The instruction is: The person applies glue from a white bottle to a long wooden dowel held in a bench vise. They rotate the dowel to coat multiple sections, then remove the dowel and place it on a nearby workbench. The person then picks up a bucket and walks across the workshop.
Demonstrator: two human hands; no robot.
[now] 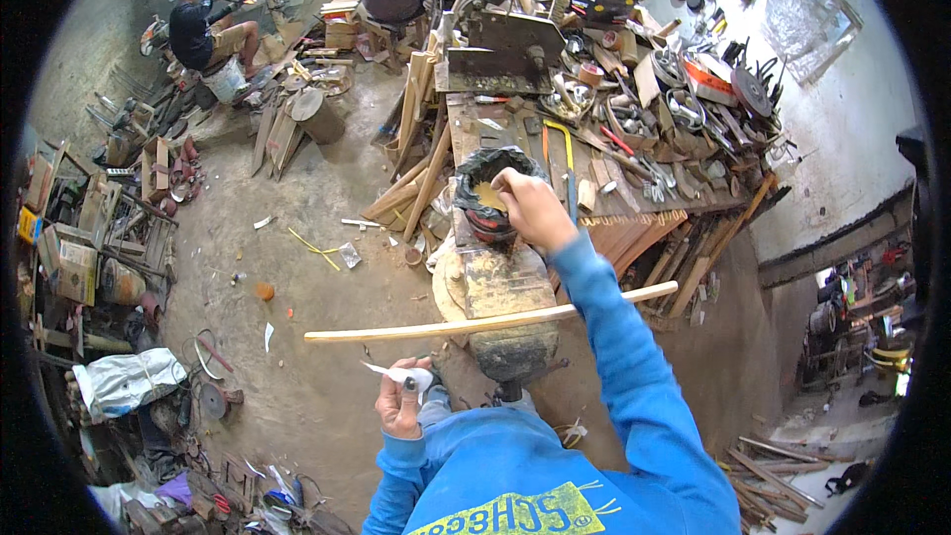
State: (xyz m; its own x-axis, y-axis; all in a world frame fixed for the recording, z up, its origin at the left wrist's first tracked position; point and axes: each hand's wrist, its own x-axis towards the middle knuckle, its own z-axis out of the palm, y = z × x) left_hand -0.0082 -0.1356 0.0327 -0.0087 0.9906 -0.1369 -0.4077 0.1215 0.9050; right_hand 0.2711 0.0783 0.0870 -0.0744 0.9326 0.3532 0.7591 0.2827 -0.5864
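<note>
Left hand (398, 414): gripping white object (420, 376)
Right hand (537, 210): reaching into black-lined tub (485, 226), can't tell grip
Wood strip (475, 326): lying between hands

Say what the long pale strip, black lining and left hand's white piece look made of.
Long strip: probably bare wood, by its pale tan, matte surface.
Black lining: likely thin plastic, from its crinkled, slightly glossy folds.
White piece: perhaps paper or thin plastic, by its thin edge; finish unclear.

Wide fisheye, head-high, facing down
</note>
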